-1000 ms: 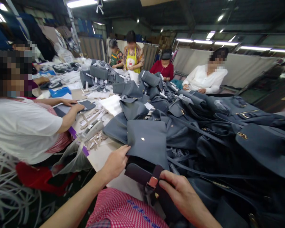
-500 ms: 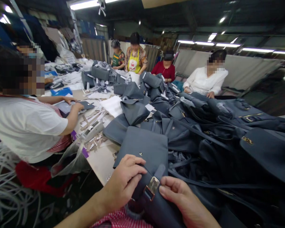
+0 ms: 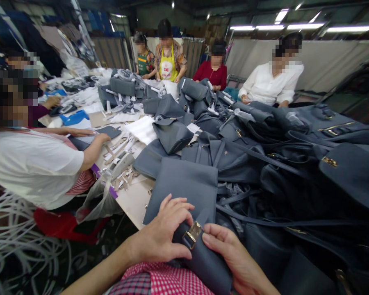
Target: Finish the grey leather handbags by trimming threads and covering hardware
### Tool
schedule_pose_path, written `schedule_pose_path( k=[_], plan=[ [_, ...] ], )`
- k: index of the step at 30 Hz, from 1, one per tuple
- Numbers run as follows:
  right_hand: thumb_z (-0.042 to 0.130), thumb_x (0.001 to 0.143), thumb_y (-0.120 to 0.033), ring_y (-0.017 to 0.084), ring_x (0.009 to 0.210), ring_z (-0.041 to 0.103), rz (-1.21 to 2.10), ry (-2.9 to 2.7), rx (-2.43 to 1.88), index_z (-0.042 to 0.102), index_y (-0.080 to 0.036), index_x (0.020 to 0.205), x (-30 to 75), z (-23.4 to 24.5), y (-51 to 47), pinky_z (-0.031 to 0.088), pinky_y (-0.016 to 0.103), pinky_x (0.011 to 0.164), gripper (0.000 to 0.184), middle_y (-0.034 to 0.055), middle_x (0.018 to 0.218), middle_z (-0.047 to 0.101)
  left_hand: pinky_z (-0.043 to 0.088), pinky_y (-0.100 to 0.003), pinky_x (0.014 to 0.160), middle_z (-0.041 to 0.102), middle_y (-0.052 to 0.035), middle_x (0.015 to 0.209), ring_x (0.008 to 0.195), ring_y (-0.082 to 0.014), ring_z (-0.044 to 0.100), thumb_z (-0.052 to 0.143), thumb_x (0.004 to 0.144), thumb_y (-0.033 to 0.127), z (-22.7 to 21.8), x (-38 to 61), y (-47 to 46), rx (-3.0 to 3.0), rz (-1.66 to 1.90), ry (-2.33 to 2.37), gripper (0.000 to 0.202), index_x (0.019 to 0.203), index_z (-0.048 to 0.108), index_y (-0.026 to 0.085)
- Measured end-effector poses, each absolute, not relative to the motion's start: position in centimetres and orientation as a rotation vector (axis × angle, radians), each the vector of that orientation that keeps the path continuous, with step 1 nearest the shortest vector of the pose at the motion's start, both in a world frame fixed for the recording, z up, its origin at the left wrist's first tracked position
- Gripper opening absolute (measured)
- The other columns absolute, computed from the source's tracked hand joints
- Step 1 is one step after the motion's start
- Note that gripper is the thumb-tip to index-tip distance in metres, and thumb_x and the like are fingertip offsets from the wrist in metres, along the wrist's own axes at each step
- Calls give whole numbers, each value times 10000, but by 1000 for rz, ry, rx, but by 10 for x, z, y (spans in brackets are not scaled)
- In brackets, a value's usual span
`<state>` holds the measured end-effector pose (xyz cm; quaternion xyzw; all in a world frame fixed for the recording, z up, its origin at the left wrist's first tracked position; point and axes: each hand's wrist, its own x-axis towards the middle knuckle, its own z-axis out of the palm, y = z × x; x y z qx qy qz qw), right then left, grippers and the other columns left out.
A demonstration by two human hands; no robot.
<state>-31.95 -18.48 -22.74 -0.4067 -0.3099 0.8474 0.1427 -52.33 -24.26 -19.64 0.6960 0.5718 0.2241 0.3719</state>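
Observation:
A dark blue-grey leather bag [image 3: 187, 176] lies partly over the table edge in front of me. Its near part, bearing a gold buckle [image 3: 193, 234], bends down toward my lap. My left hand [image 3: 164, 231] curves around the left edge of this part, fingertips above the buckle and thumb below it. On the other side, my right hand [image 3: 223, 250] pinches the bag's edge beside the buckle between thumb and fingers. The strap end at the buckle is mostly hidden by my left fingers.
Many similar bags [image 3: 240, 164] are heaped to the right and beyond. Scraps [image 3: 126, 176] litter the table [image 3: 137, 200] at left. A co-worker in a white shirt [image 3: 33, 164] works close on the left; several others sit across the table. White tubing [image 3: 15, 237] lies on the floor.
My left hand has shifted from lying on the bag to curving around the buckle part, thumb spread lower. The strap tip that stuck out above the buckle is now covered. The view has tilted down.

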Motion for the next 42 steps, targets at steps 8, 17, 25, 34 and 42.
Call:
schedule_pose_path(
  k=[8,17,25,34,42],
  plan=[
    [747,698,-524,166,673,569,2123,-1326,-1287,680,-189,790,-324,-221,-197,448,259,619,354,-1,727,642,363,-457,1009,545,-69,1136,1097,-271,470,933,443,428,-200,-512,-241,1625,750,1621,701,902,448,216],
    [696,735,-523,242,845,639,2069,-1461,-1403,726,-230,992,-317,-216,-202,496,306,735,391,26,910,714,336,-294,710,488,5,848,857,-217,439,857,439,655,-204,-503,-233,1645,596,1735,693,786,468,197],
    [758,674,-507,284,1046,608,2036,-1382,-1449,756,-228,925,-315,-232,-207,468,329,884,375,35,1052,719,290,-247,651,412,63,679,711,-133,427,735,729,491,-211,-522,-224,1622,355,1411,442,673,421,185],
    [784,671,-460,180,729,601,2281,-1130,-1323,732,-203,894,-322,-244,-206,456,275,687,344,2,793,697,281,-216,556,423,58,667,646,-113,403,571,798,358,-218,-534,-219,1458,329,1179,229,708,442,192],
    [740,719,-492,203,796,607,2255,-1293,-1278,732,-206,818,-324,-230,-203,461,288,734,303,4,822,691,248,-236,522,431,45,602,591,-120,432,579,815,546,-216,-517,-219,1541,232,1395,432,619,451,183]
  ],
)
